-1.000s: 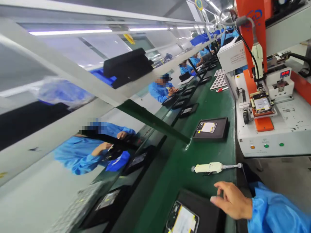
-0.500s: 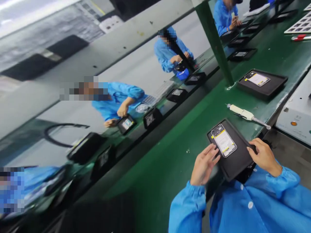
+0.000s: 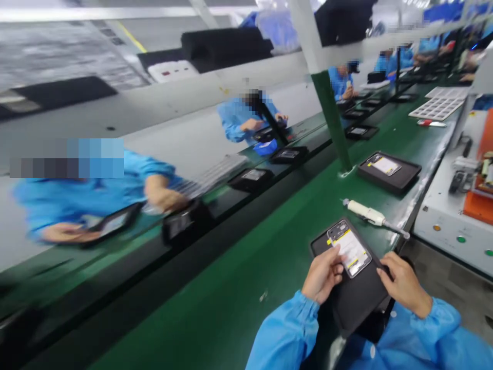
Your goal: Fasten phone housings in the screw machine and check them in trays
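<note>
A phone with its inside showing (image 3: 351, 254) lies on a black tray (image 3: 358, 300) at the lower right, over the front edge of the green bench. My left hand (image 3: 323, 272) is at the phone's left edge, its fingers curled and touching or just over it; whether they grip it is unclear. My right hand (image 3: 404, 285) pinches the tray's right edge between thumb and fingers. Beyond the tray lies a cream electric screwdriver (image 3: 367, 213). Farther back, a second black tray (image 3: 408, 177) bears another open phone (image 3: 384, 164).
A green post (image 3: 332, 118) rises from the bench. Grey equipment with buttons (image 3: 442, 221) stands at right. White gridded trays (image 3: 439, 109) and a red-and-white tool (image 3: 431, 123) lie farther back. Across the line, people in blue handle black trays.
The view has turned and levelled. My left hand has moved in over the phone's edge, its fingers more curled. Across the line, a person has moved a tray with a phone.
</note>
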`<state>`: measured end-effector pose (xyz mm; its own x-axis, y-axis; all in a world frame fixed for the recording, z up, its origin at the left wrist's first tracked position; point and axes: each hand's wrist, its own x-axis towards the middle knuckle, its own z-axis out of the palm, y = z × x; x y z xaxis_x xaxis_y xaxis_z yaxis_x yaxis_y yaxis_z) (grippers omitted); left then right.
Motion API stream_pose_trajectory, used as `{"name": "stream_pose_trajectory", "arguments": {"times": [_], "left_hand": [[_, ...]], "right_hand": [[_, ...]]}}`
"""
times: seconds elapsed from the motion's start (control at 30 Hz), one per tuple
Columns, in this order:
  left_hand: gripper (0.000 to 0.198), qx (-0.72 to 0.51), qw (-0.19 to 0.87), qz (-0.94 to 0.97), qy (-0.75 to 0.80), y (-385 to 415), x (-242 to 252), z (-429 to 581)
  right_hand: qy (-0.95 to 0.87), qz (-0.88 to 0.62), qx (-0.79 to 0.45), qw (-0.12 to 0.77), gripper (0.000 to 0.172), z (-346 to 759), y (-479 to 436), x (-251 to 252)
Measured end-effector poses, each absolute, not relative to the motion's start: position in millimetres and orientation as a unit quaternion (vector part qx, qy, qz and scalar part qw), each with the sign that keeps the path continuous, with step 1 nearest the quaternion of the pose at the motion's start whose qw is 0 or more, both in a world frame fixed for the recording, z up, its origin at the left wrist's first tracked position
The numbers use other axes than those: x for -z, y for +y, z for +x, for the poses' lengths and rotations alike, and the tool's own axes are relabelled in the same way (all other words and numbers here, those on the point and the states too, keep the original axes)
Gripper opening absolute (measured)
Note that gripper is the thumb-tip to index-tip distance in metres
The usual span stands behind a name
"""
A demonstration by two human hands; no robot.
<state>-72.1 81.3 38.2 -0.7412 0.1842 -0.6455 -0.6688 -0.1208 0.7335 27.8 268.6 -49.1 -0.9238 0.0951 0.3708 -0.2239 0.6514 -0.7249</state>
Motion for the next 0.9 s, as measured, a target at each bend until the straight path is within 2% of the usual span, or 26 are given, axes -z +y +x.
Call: {"name": "stream_pose_trajectory", "arguments": {"times": [0.13,0.2,0.3,0.37,0.57,0.7,0.9], "left_hand": [[0.040,-0.696,0.320,-0.137,0.628,90.2,-24.4,-95.0],[0.037,-0.686,0.309,-0.102,0.650,93.3,-15.3,-103.6],[0.025,-0.695,0.236,-0.051,0.677,98.0,-2.9,-108.1],[0.024,-0.711,0.186,-0.029,0.678,102.5,3.5,-104.1],[0.046,-0.746,0.121,0.029,0.654,113.0,18.7,-73.0],[0.058,-0.734,0.115,0.047,0.668,101.3,30.9,-68.0],[0.060,-0.696,0.102,0.040,0.709,93.0,39.0,-87.5]], "right_hand": [[-0.893,0.023,-0.401,0.204,0.018,14.0,269.5,49.0],[-0.899,0.028,-0.390,0.198,0.018,7.9,271.2,47.5],[-0.913,0.033,-0.368,0.173,0.018,0.4,273.8,45.0],[-0.925,0.024,-0.344,0.162,0.020,-4.4,276.6,43.9],[-0.943,-0.032,-0.292,0.156,0.027,-12.5,280.4,41.1],[-0.935,-0.083,-0.301,0.171,0.022,-12.8,268.0,43.2],[-0.909,-0.149,-0.322,0.218,0.016,-22.6,254.7,52.1]]}}
